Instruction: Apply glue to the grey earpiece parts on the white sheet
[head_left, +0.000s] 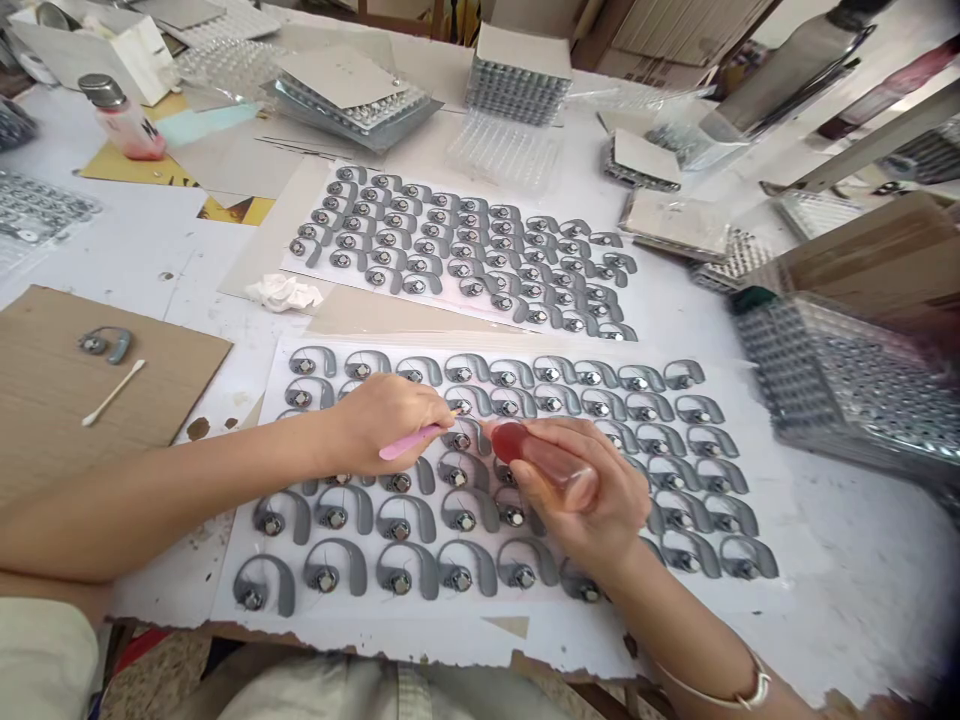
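The left hand (382, 425) is closed and pinches a thin pink stick (409, 442). The right hand (589, 490) curls around a clear plastic bottle with a red tip (544, 465). Both hands are over rows of grey curved hook pieces (465, 438) lying on a white sheet (450, 625) on the worktop (847, 600).

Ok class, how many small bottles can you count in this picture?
2: one red-tipped bottle in the right hand, one grey-capped bottle at the far left of the table. More may be hidden.
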